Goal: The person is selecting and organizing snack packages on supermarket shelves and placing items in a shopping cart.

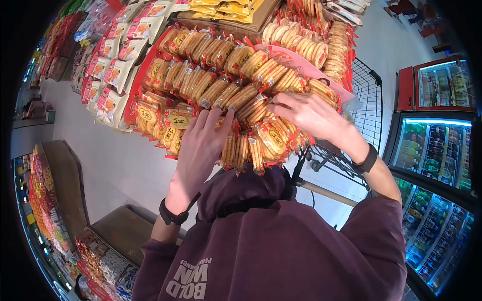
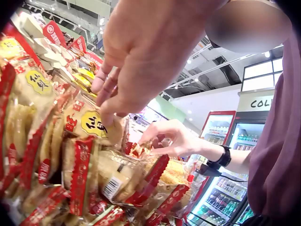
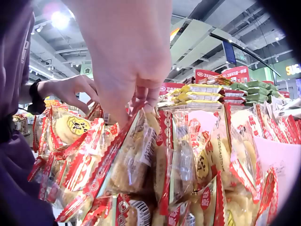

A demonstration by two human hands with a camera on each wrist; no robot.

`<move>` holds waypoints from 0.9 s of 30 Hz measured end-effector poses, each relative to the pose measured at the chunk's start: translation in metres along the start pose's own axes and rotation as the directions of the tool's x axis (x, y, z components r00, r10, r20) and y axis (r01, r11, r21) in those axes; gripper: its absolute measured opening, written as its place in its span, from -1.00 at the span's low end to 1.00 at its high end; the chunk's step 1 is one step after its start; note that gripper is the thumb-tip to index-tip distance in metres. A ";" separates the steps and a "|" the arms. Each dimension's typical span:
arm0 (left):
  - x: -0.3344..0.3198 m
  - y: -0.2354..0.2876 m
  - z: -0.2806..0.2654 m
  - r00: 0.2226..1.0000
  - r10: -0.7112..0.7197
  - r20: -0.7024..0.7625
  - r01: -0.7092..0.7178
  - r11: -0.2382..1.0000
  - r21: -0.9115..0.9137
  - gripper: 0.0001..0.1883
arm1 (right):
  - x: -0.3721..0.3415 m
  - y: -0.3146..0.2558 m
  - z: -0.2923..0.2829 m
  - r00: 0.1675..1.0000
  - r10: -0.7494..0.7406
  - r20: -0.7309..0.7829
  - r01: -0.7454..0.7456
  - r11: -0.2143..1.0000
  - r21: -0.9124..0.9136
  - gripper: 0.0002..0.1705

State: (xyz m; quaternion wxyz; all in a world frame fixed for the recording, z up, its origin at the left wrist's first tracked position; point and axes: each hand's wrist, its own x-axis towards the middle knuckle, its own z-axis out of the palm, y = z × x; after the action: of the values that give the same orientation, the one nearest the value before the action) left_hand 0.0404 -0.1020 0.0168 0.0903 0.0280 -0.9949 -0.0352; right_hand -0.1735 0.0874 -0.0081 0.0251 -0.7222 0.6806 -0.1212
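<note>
Clear packets of round rice crackers with red edges fill the display in rows. My left hand (image 1: 203, 143) is at the front rows, fingers bent down among the packets. In the left wrist view its thumb lies against a yellow-labelled cracker packet (image 2: 91, 123), with the other fingers behind the top edge. My right hand (image 1: 311, 115) is farther right, bent at the knuckles over the rows. In the right wrist view its fingers pinch the top of a cracker packet (image 3: 136, 157); the fingertips are partly hidden behind the wrapper.
White-and-pink snack bags (image 1: 113, 75) stand left of the crackers, yellow bags (image 1: 221, 9) behind. A pink divider (image 1: 296, 60) crosses the display's right part. A black wire basket (image 1: 369, 95) stands to the right, before lit drink fridges (image 1: 432, 150). Brown-topped shelves (image 1: 60, 175) are at left.
</note>
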 end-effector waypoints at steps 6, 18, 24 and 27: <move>-0.003 -0.010 0.004 0.995 0.091 -0.033 -0.094 0.984 -0.150 -0.48 | -0.006 -0.002 0.008 0.999 0.027 0.018 -0.029 0.994 0.109 -0.76; -0.010 -0.012 -0.013 1.000 0.004 -0.026 -0.011 0.957 -0.290 -0.69 | 0.019 -0.030 -0.043 0.993 0.056 -0.108 -0.019 0.947 0.321 -0.75; -0.044 -0.015 -0.016 0.988 -0.057 -0.143 -0.001 0.927 -0.374 -0.71 | 0.056 -0.136 -0.149 0.821 -0.254 -0.511 0.471 0.809 0.353 -0.82; -0.054 -0.015 -0.018 0.981 -0.079 -0.179 0.000 0.915 -0.403 -0.71 | 0.086 -0.186 -0.148 0.503 -0.401 -0.766 0.674 0.736 0.057 -0.69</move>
State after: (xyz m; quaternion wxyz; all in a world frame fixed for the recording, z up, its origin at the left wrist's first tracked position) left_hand 0.0978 -0.1147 0.0236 0.1886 0.0323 -0.9525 -0.2370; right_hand -0.0193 0.0350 0.1847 -0.1509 -0.7773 0.3370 -0.5094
